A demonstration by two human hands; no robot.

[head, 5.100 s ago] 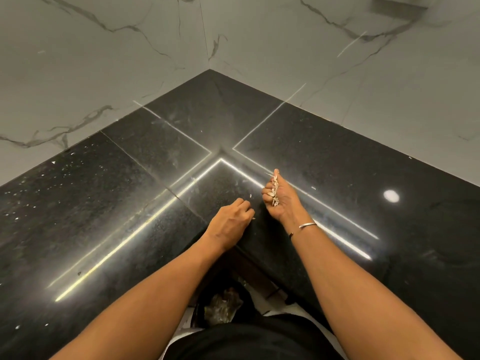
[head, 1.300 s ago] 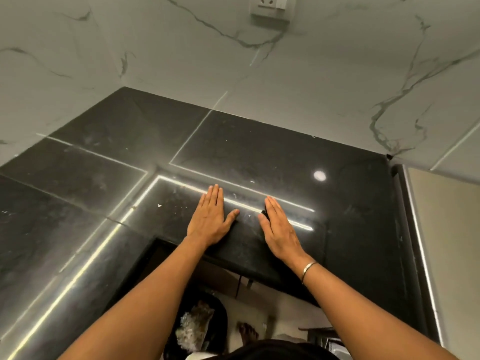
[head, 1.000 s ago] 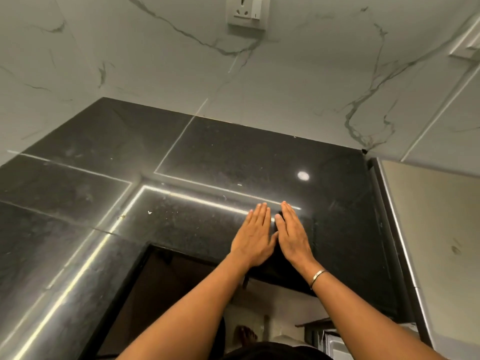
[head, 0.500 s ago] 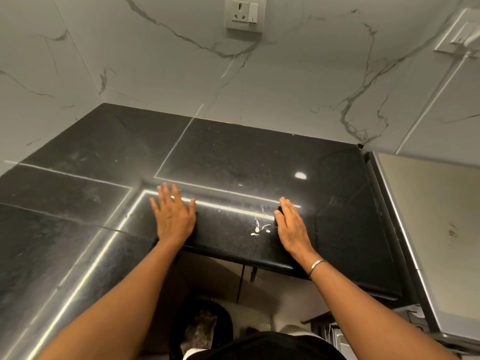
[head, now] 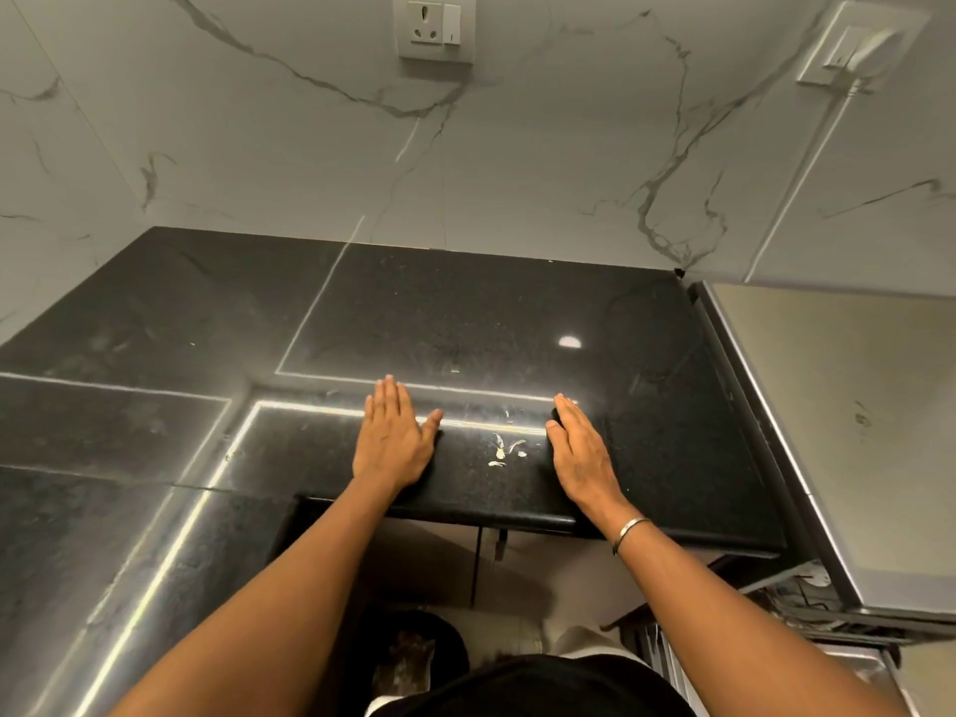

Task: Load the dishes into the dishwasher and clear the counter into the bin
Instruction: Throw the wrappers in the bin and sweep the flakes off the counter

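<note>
A few pale scraps (head: 506, 450) lie on the black stone counter (head: 465, 313) near its front edge. My left hand (head: 392, 438) lies flat on the counter, fingers straight, to the left of the scraps. To their right, my right hand (head: 578, 452) stands on its edge with straight fingers, a bangle on the wrist. Both hands hold nothing. Below the counter edge stands a dark bin (head: 414, 649) with rubbish inside, partly hidden by my left arm and body.
The counter is L-shaped and runs off to the left. A steel appliance top (head: 848, 437) adjoins it on the right. Marble walls rise behind, with a socket (head: 434, 25) and a switch plate (head: 859, 41).
My left hand has slid right along the counter toward the scraps, narrowing the gap to my right hand. The right hand has stayed beside the scraps. The view has shifted slightly.
</note>
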